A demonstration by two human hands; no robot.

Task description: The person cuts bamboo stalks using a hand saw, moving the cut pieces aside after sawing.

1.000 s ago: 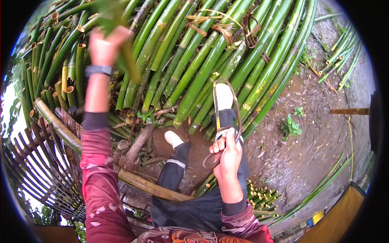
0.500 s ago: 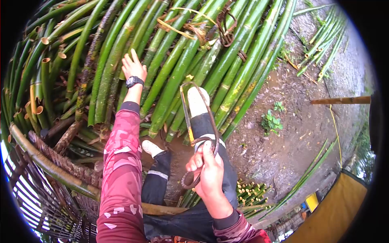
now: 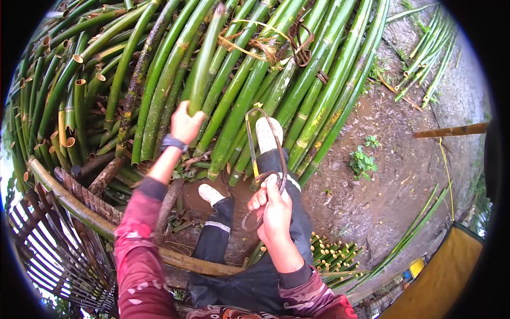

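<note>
green bamboo poles (image 3: 260, 101), white shoes (image 3: 211, 194), maroon camouflage-patterned sleeves (image 3: 139, 239), mustard-brown cloth (image 3: 438, 274).

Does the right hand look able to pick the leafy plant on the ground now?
Probably not: the right hand is closed around the saw and would first need freeing, though nothing covers the leafy plant.

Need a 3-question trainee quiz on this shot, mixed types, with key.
1. Multiple choice: the black wristwatch is worn on which wrist? a) left b) right c) neither
2. True or false: the right hand holds the thin-bladed tool with a curved, rusty metal frame.
3. Fill in: the left hand has its grip on a green pole of ____.

Key: 1 a; 2 true; 3 bamboo.
</note>
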